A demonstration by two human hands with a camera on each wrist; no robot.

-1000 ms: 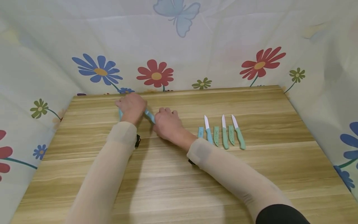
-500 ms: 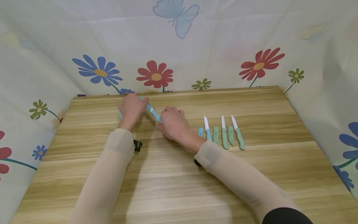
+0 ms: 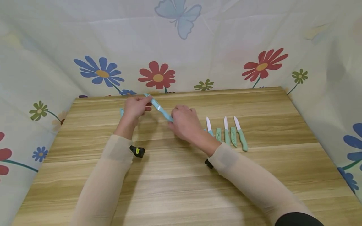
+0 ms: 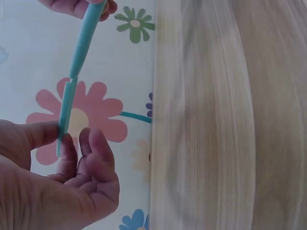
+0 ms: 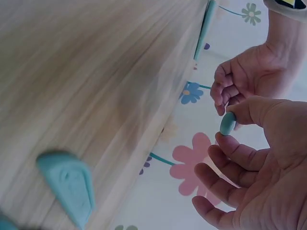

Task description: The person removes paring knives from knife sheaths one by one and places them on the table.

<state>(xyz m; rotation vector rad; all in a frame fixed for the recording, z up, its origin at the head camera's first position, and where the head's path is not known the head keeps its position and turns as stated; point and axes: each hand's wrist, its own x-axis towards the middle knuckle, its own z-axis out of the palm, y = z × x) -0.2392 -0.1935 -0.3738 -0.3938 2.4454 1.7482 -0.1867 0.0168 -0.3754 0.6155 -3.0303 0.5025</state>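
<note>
A light blue paring knife [image 3: 166, 115] is held in the air over the back left of the table, its blade inside a light blue sheath [image 3: 155, 103]. A thin white strip shows between sheath and handle. My left hand [image 3: 135, 108] pinches the sheath between thumb and forefinger; the left wrist view shows this sheath [image 4: 67, 105] too. My right hand [image 3: 185, 123] pinches the end of the handle, seen end-on as a handle butt [image 5: 227, 123] in the right wrist view, with the other fingers loosely spread.
Right of my right hand lie a blue knife [image 3: 209, 124], two green knives [image 3: 226, 128] with bare white blades, and green sheaths [image 3: 233, 137]. A blue sheath [image 5: 69, 187] lies close by. Another slim blue piece [image 3: 122, 112] lies behind my left wrist. Flowered curtain [image 3: 220, 40] surrounds the table.
Both hands have moved to the right with the knife and sheath. My left hand has turned, so more of the sheath shows. The knives in the row have not moved.
</note>
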